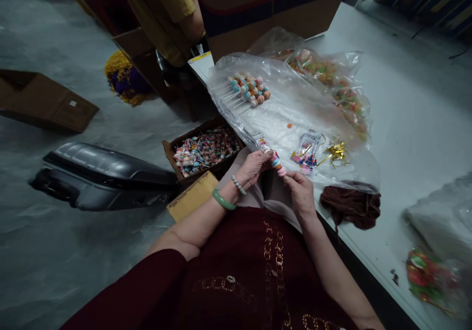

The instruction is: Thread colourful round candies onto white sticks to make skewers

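Observation:
In front of my lap, my left hand (pixel 255 168) is closed on a stick of coloured balls (pixel 276 164) that look like candy, in pink, blue and orange. My right hand (pixel 300 188) pinches the pink end of the same stick. Clear wrapping with print seems to stretch beyond my left fingers. On the plastic sheet (pixel 273 116) just past my hands lie small printed clear bags (pixel 309 145) and a bunch of gold twist ties (pixel 336 153). Farther back rests a pile of similar ball sticks (pixel 250 89), their white sticks pointing left.
An open box (pixel 167 155) of small wrapped sticks stands left of my knees, near a dark suitcase (pixel 110 177). Brown cloth (pixel 352 206) lies at the table edge. Bagged colourful goods (pixel 317 67) line the sheet's far side. A person in yellow (pixel 165 15) is behind the table corner.

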A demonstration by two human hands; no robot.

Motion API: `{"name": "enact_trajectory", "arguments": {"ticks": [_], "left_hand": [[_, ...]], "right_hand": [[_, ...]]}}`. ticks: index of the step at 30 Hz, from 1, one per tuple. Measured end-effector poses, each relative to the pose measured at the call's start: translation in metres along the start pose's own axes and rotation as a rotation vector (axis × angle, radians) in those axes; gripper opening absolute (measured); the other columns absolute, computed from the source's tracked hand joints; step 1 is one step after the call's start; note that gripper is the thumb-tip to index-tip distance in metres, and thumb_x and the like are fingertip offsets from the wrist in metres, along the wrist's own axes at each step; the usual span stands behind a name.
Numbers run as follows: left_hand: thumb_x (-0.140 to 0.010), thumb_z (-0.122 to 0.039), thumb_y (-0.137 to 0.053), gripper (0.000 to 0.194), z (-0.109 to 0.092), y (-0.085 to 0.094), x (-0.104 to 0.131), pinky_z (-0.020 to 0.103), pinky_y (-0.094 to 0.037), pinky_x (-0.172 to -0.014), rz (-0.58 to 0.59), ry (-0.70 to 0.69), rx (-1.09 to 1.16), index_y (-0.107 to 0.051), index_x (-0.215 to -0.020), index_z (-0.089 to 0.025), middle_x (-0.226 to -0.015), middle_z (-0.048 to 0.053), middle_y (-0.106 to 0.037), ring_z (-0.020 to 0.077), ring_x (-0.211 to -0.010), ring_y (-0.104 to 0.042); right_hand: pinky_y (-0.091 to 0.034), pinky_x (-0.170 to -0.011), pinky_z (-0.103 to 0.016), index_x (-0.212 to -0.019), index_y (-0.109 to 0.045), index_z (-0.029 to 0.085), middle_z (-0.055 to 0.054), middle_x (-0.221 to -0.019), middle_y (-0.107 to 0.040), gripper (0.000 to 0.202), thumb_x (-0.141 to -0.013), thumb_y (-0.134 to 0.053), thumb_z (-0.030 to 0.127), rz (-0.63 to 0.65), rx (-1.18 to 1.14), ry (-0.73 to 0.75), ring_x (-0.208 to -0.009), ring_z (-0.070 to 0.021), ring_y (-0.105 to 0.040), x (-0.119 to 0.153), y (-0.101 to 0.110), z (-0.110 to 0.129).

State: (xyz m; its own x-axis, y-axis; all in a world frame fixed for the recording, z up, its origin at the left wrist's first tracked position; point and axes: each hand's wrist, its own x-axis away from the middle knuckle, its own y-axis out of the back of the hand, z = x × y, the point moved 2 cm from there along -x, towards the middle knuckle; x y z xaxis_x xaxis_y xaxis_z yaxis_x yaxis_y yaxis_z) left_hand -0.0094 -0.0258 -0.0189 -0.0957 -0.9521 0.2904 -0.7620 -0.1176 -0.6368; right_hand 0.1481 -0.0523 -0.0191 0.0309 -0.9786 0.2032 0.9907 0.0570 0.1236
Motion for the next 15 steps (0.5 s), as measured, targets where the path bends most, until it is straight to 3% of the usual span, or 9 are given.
{"name": "enact_trajectory", "arguments": {"ticks": [4,7,11,13,15], "left_hand": [[-0.067,-0.044,-0.081,0.036,-0.001,-0.001,0.000,0.028,-0.051,-0.070,-0.008,0.005,0.023,-0.062,-0.069,-0.013,-0.068,0.003,-0.063,0.0124,-0.065,-0.059],[-0.069,-0.042,-0.080,0.035,-0.002,-0.002,0.000,0.028,-0.051,-0.069,-0.033,0.023,0.039,-0.061,-0.068,-0.013,-0.067,0.002,-0.063,0.0124,-0.064,-0.059],[-0.068,-0.040,-0.080,0.032,-0.003,0.001,-0.002,0.028,-0.051,-0.070,-0.138,0.055,0.067,-0.064,-0.073,-0.012,-0.071,0.002,-0.066,0.0114,-0.065,-0.060],[-0.067,-0.040,-0.082,0.033,-0.005,0.000,-0.002,0.028,-0.051,-0.070,-0.135,0.042,0.064,-0.065,-0.074,-0.012,-0.071,0.001,-0.066,0.0113,-0.064,-0.060],[-0.066,-0.043,-0.082,0.036,-0.007,-0.002,-0.002,0.029,-0.052,-0.072,-0.062,0.022,0.044,-0.065,-0.073,-0.012,-0.071,0.002,-0.066,0.0125,-0.065,-0.061]], "right_hand": [[-0.041,-0.075,-0.033,-0.084,-0.068,0.020,-0.006,-0.079,-0.065,0.019,-0.089,-0.053,0.030,-0.135,0.608,0.511,-0.076,-0.0191,-0.054,0.008,-0.001,0.006],[-0.039,-0.072,-0.032,-0.085,-0.068,0.020,-0.007,-0.072,-0.060,0.023,-0.093,-0.047,0.025,-0.181,0.871,0.670,-0.073,-0.0194,-0.051,0.009,-0.002,0.009],[-0.035,-0.067,-0.032,-0.078,-0.068,0.021,-0.006,-0.068,-0.057,0.024,-0.092,-0.049,0.026,-0.242,0.970,0.655,-0.069,-0.0190,-0.049,0.008,0.001,0.013],[-0.035,-0.067,-0.032,-0.076,-0.068,0.021,-0.006,-0.068,-0.059,0.022,-0.089,-0.052,0.028,-0.229,0.842,0.569,-0.069,-0.0185,-0.049,0.007,0.002,0.014],[-0.036,-0.066,-0.031,-0.077,-0.068,0.021,-0.004,-0.070,-0.061,0.017,-0.084,-0.057,0.032,-0.164,0.572,0.413,-0.068,-0.0175,-0.051,0.004,0.005,0.015]]}}
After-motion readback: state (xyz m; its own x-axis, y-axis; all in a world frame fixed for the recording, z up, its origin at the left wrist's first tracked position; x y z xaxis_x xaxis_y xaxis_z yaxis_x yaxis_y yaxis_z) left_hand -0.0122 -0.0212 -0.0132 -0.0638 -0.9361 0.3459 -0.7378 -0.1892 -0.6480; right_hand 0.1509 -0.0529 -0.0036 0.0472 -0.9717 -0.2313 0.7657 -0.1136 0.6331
